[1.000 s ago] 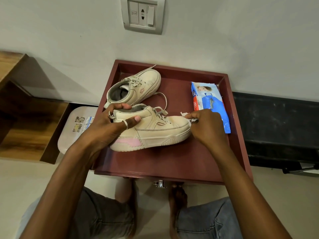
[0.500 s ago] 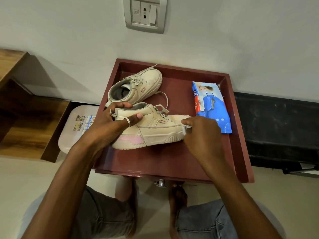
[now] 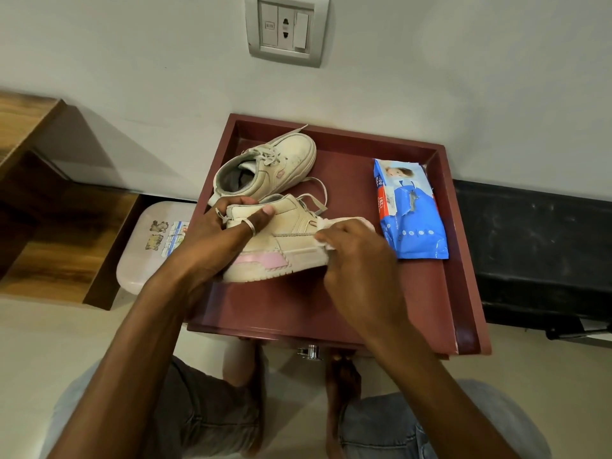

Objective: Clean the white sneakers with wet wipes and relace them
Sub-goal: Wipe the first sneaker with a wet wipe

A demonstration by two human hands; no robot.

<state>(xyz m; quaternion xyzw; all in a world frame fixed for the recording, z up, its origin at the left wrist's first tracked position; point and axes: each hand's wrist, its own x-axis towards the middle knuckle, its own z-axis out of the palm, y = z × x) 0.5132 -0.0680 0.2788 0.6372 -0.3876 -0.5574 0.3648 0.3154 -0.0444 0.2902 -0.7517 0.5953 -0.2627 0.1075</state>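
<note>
Maroon tray (image 3: 281, 313) taken as reference. Cream sneaker (image 3: 291, 240) at tray centre, gripped at heel by left hand (image 3: 215, 236), thumb curled over collar. Right hand (image 3: 357, 260) clenched round white wipe (image 3: 322, 241), pressed against sneaker's toe end. Second sneaker (image 3: 284, 160) toward tray's back-left corner. Blue wipes pack (image 3: 410, 220) flat along tray's right side.

Toe of near sneaker (image 3: 291, 241) out of sight under right hand (image 3: 361, 263).

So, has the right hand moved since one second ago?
Yes. The right hand, holding the wipe, has slid left along the near sneaker, away from the blue wipes pack.
</note>
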